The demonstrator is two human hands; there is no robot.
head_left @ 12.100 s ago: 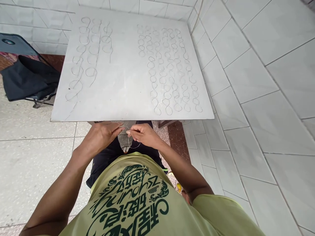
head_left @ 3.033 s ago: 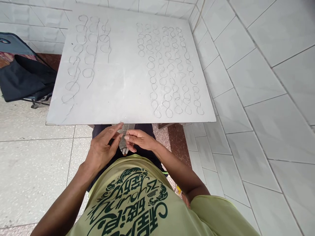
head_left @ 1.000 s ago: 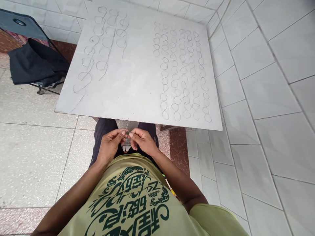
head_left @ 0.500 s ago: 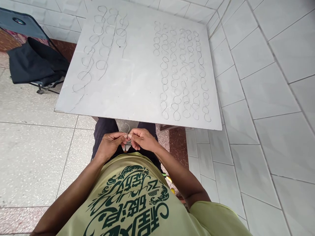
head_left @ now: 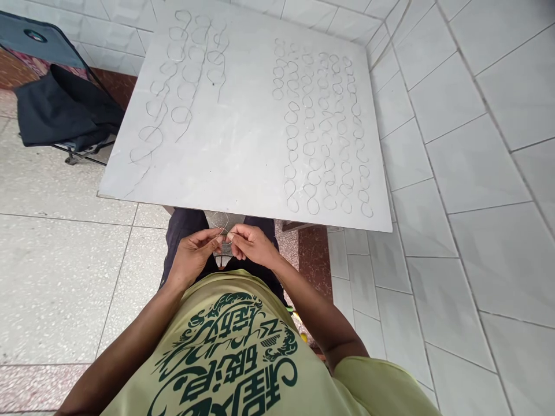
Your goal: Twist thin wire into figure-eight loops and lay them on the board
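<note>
Below the near edge of the white table (head_left: 243, 185), I held a thin looped wire (head_left: 227, 222) pinched between both hands.
Dark green lettering (head_left: 229, 346) ran over my yellow-green shirt (head_left: 316, 370), too stylised for me to read whole, and the chair back (head_left: 54, 49) bore a small round emblem (head_left: 35, 36), its details unclear. My left hand (head_left: 195, 251) and right hand (head_left: 252, 245) each gripped the wire between thumb and forefinger, fingertips nearly meeting; one loop rose beyond them toward the table, and another curve hung just under. Three seconds before, my left hand had been spread loose, its forefinger stretched to the table edge; now it had closed in beside the right.
</note>
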